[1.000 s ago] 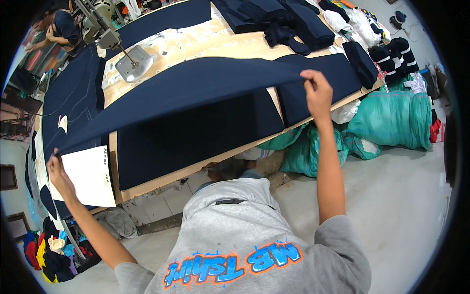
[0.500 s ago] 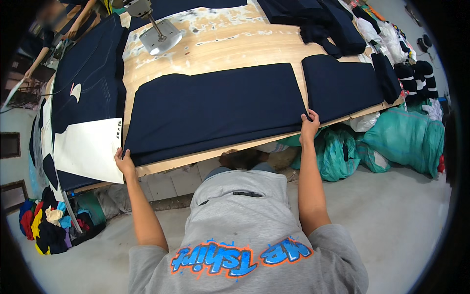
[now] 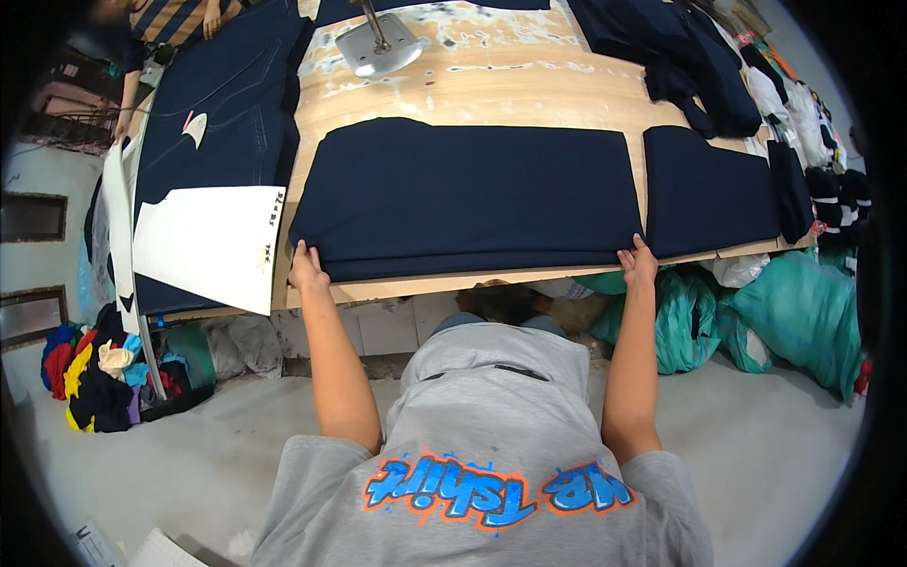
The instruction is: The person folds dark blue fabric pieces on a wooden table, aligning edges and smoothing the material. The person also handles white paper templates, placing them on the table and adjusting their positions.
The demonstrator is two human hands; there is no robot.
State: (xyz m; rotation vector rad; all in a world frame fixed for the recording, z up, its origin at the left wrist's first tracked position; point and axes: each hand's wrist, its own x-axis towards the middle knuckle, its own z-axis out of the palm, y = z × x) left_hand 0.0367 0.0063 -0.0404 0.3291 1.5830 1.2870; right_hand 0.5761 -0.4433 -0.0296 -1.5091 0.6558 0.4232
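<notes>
A wide stack of folded navy fabric (image 3: 472, 198) lies flat on the wooden table (image 3: 529, 94). My left hand (image 3: 307, 267) grips the stack's near left corner at the table's front edge. My right hand (image 3: 640, 265) grips its near right corner, fingers on top of the cloth. Both forearms reach up from my grey printed shirt at the bottom. A smaller navy stack (image 3: 709, 189) sits just right of my right hand, separated by a narrow strip of bare wood.
A white paper pattern (image 3: 203, 241) lies on more navy cloth (image 3: 227, 104) to the left. A metal machine base (image 3: 378, 47) stands at the back, dark garments (image 3: 680, 47) back right. Green sacks (image 3: 794, 312) and colourful scraps (image 3: 94, 369) lie on the floor. Another person (image 3: 170, 14) is at the far left.
One second ago both hands held a long navy sheet spread wide above the table. It now lies flat on the stack, and my hands have drawn in to its near corners.
</notes>
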